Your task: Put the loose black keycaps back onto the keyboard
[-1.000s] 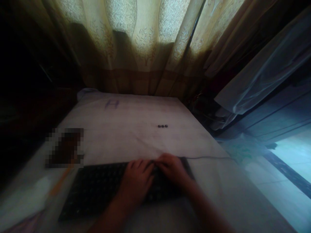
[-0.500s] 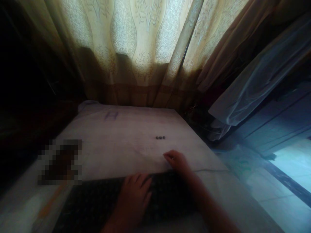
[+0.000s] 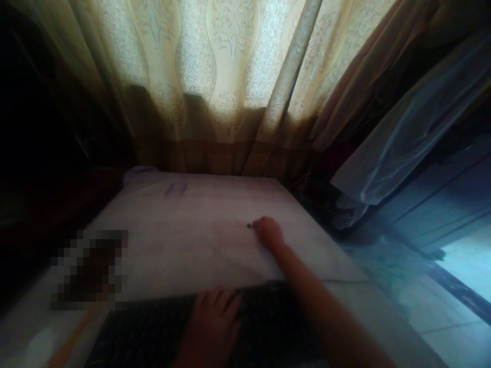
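Note:
A black keyboard (image 3: 141,327) lies along the near side of the cloth-covered table. On its middle rests my left hand (image 3: 215,319), fingers stretched out over the keys and holding nothing that shows. My right hand (image 3: 269,232) is farther out on the table, closed with its fingertips pressed together. It touches down where a small dark piece (image 3: 249,225) sits on the cloth, just left of the fingertips. Other such pieces are hidden by the hand, and whatever is in the pinch is too small to make out.
A white cloth (image 3: 192,204) with a purple mark covers the table. At left lie a blurred-out dark object (image 3: 90,271) and an orange-brown stick (image 3: 72,335). Patterned curtains (image 3: 230,66) hang behind; draped fabric (image 3: 387,153) hangs at right. A cable (image 3: 345,281) crosses the right side.
My right hand has moved forward from beside the keyboard to the row of three small dark pieces and now covers part of it. My left hand stays on the keyboard.

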The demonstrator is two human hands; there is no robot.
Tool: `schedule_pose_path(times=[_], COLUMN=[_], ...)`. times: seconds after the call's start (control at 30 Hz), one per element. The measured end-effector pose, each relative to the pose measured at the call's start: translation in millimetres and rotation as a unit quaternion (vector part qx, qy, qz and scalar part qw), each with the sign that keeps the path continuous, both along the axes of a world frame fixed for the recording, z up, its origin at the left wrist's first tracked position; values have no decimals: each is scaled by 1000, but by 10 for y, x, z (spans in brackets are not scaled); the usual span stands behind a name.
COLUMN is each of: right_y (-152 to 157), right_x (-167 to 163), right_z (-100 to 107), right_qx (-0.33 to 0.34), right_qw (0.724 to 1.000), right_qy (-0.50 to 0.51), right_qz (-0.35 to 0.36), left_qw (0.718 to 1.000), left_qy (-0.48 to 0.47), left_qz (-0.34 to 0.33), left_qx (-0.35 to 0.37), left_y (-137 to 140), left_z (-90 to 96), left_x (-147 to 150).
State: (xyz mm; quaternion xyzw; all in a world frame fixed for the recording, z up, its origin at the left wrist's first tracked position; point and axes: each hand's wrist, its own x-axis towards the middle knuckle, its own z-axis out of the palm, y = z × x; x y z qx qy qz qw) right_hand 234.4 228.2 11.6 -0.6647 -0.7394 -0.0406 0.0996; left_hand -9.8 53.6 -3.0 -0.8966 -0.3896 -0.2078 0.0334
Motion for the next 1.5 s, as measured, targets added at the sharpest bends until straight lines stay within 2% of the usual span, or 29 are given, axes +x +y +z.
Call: schedule_pose_path(times=[0.3, 0.53, 0.7, 0.93, 1.1, 1.27, 1.5], right_y=[197, 146, -167, -961, -1408, -1574, -1565], right_x=[-119, -221, -303, -236, -181, -233, -244], right_z=[13, 80, 127, 80, 99, 83, 36], right_qx=[-21, -36, -45, -87, -97, -79, -74], right_qw=[997, 997, 997, 987, 962, 958, 957], right_qy=[-57, -42, 15, 112, 228, 237, 244], right_qz=[44, 50, 57, 77, 111, 138, 141], left_qw=[999, 998, 996, 996, 996, 997, 997], left_qy=[7, -20, -25, -30, -28, -18, -15], left_qz=[11, 23, 22, 19, 21, 23, 22], left_qx=[-31, -59, -83, -87, -80, -78, -73], left_y=[-15, -36, -37, -33, -34, -40, -47], left_z=[17, 21, 26, 45, 49, 87, 115], left_x=[8, 34, 29, 34, 39, 58, 61])
